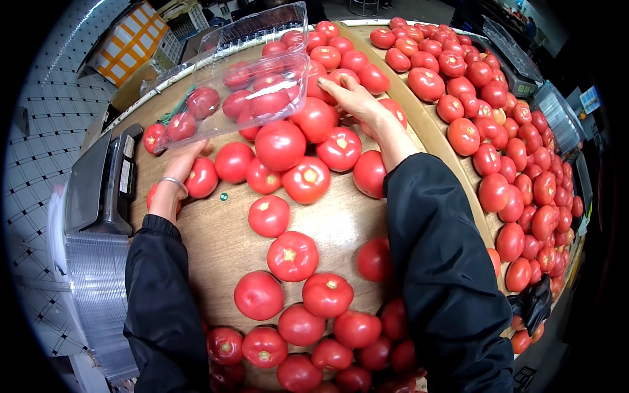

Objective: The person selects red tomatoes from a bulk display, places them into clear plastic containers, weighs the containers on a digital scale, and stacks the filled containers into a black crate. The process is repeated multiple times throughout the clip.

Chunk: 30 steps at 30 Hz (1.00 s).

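A clear plastic clamshell box (298, 98) stands opened and tilted at the far left of the table, its lid raised away from me. Tomatoes show through it; I cannot tell which lie inside. At its near left edge my left hand (187, 156) grips the box, most of the fingers hidden behind plastic and tomatoes. Just right of the box, my right hand (354, 101) is over the tomatoes, fingers apart, thumb close to the box's rim. Around both hands lie loose red tomatoes (280, 145), and more (293, 256) spread toward me between my forearms.
A wooden divider (429, 128) separates this area from a large heap of tomatoes (514, 154) on the right. A dark scale (108, 180) stands at the left, above stacked clear plastic containers (98, 288). More stacked containers (557, 114) are at far right. A black plastic bag (532, 304) lies near right.
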Available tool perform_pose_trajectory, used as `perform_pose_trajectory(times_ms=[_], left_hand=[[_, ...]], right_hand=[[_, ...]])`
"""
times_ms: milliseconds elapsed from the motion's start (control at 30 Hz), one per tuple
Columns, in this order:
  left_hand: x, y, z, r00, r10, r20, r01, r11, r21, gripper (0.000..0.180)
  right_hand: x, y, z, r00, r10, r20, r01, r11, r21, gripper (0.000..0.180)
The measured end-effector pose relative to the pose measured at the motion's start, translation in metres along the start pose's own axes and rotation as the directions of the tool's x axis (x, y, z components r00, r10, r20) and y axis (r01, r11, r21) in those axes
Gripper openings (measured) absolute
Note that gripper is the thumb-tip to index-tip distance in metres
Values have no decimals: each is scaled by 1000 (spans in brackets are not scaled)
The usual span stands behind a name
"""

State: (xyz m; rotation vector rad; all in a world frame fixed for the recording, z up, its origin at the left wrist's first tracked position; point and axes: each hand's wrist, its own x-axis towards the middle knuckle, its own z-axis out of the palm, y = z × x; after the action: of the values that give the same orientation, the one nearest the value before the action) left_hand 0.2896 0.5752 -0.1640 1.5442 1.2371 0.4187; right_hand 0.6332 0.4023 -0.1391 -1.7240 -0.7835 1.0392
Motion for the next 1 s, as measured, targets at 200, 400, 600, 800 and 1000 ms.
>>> perform_pose_trajectory(times_ms=[200,400,600,800,1000], left_hand=[[-35,4,19,884,-4,468,-25,998,55,65],[-90,60,75,831,-120,543,-65,949,308,83],[-159,50,90,757,176,629,-292,953,84,83],[-253,16,105,954,98,283,-180,943,280,80],[-353,5,115,923,222,316,-253,966,61,86]], right_hand=[[-6,-5,5,997,73,-6,-72,959,-274,87],[-39,-3,25,995,-95,18,91,984,151,103],[-134,-21,44,964,6,265,-49,986,158,92],[-178,32,50,932,39,361,45,974,-221,82],[-231,30,65,891,99,443,155,851,-502,80]])
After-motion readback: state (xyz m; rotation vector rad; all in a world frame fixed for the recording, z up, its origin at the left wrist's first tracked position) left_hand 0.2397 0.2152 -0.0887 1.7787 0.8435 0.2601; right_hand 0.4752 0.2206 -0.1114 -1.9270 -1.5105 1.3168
